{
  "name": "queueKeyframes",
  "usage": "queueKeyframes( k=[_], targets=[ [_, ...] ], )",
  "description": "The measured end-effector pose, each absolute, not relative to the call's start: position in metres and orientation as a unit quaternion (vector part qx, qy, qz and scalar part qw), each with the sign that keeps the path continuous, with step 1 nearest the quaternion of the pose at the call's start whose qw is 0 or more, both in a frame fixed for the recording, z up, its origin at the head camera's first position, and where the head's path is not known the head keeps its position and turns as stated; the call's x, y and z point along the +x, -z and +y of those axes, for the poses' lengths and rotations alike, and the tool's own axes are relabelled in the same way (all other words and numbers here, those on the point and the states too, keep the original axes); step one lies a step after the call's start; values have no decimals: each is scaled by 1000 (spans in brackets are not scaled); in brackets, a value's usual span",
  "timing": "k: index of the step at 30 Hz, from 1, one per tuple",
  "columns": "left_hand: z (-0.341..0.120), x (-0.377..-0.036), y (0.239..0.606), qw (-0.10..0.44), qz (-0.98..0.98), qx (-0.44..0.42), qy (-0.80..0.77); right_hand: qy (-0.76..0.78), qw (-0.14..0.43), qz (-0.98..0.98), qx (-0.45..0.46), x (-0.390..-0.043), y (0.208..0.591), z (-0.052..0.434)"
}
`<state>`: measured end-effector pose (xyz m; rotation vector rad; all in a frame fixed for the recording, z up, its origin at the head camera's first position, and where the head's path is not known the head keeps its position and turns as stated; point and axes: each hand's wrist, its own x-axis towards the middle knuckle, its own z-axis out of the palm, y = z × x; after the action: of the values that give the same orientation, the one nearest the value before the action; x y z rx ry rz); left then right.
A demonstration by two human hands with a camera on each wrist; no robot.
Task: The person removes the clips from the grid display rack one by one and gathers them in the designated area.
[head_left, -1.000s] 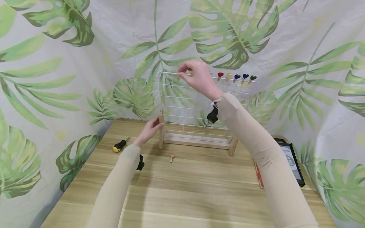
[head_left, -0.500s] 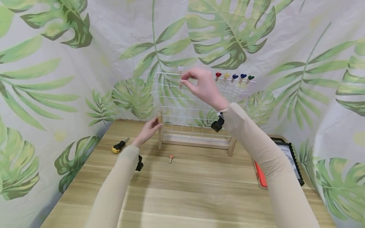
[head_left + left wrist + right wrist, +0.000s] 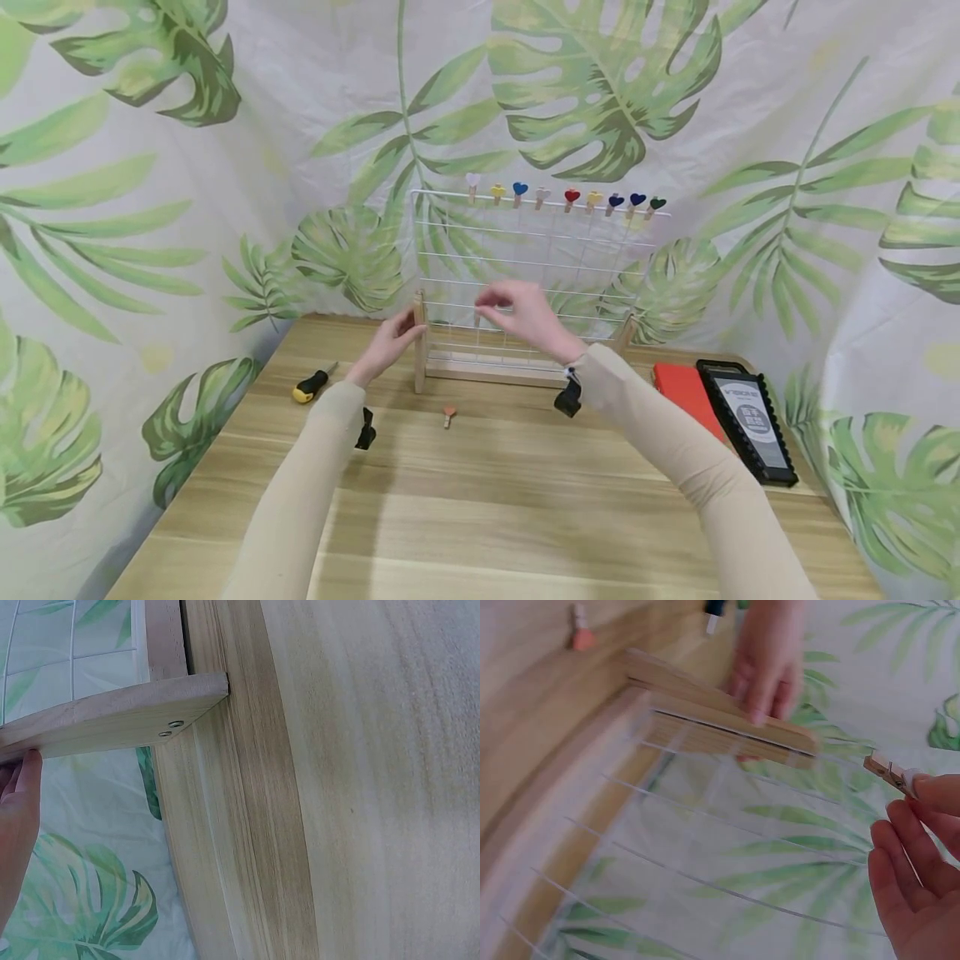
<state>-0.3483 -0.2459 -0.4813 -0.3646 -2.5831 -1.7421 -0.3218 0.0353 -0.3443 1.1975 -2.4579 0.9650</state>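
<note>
A white wire grid [image 3: 525,250] stands in a wooden base. My left hand [image 3: 392,340] grips the left wooden post [image 3: 420,350] of that stand; in the left wrist view only part of the hand shows at the post. In front of the lower grid is my right hand [image 3: 525,317]. It pinches a small wooden clothespin [image 3: 887,771] with a whitish piece at the thumb. Several heart-decorated clothespins line the top wire, from a pale heart clothespin [image 3: 472,183] at the left to a dark green one [image 3: 657,204] at the right. An orange-heart clothespin [image 3: 448,415] lies on the table.
A black and yellow screwdriver [image 3: 310,387] lies left of the stand. At the right are a flat red object [image 3: 684,390] and a black case [image 3: 750,417] with a printed label. A leaf-patterned cloth [image 3: 187,208] hangs behind the wooden table [image 3: 480,500].
My right hand has come down from the top wire to the lower grid. The pale heart clothespin now shows uncovered on the top wire. My left hand has stayed at the post.
</note>
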Motion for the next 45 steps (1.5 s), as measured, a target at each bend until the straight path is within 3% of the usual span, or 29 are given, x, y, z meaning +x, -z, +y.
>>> queueKeyframes(
  k=[10, 19, 37, 45],
  targets=[
    [-242, -337, 462, -16, -819, -107, 563, -344, 13, -864, 367, -312, 437, 32],
    [-247, -349, 479, 7, -826, -113, 552, -359, -54, -874, 322, -313, 496, 27],
    [-246, -350, 481, 7, -832, -114, 542, -366, -159, -884, 243, -315, 523, 20],
    [-246, -348, 481, 5, -832, -110, 543, -360, -171, -883, 247, -316, 527, 18]
  ],
)
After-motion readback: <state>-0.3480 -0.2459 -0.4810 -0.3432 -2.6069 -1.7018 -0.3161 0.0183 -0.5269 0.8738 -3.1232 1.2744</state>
